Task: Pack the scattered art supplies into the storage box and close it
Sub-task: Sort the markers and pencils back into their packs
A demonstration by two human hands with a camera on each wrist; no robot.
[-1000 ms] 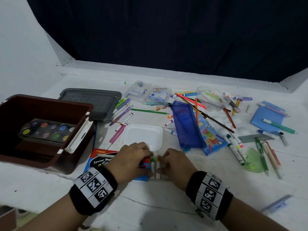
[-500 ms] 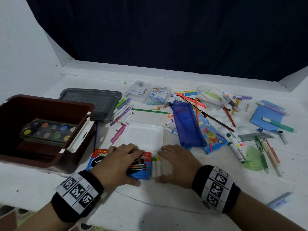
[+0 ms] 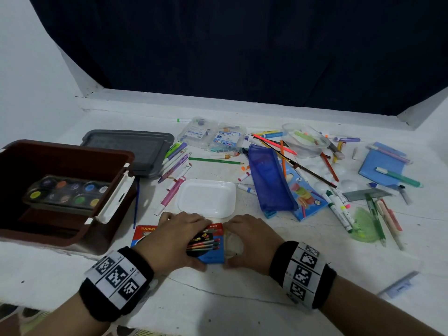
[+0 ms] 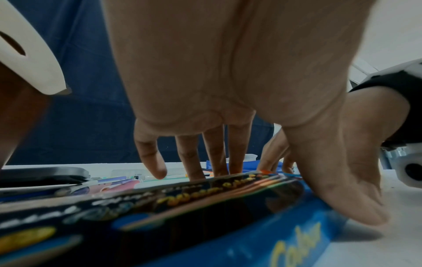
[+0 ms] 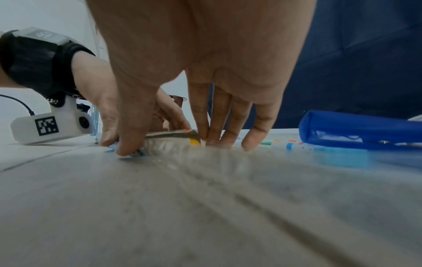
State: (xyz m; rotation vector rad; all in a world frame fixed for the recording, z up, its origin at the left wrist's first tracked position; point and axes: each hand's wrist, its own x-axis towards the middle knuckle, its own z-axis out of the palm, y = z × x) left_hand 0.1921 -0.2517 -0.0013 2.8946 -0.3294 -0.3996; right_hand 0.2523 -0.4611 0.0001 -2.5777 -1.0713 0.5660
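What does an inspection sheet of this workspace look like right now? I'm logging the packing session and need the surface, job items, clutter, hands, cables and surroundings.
Surface: white table, hairline cracks near the front edge.
Job's things: brown storage box open at left, paint palette inside; grey lid lies behind it on the table.
Clutter: white tray, blue pencil case, clear tub, green protractor, loose markers and pencils scattered to the right.
Grippers: left hand grips the coloured-pencil box; right hand has fingers down on the table at the box's open end, over blurred crayons.
Cables: thin dark cable at the left wrist camera.
Surroundings: dark curtain, white walls.
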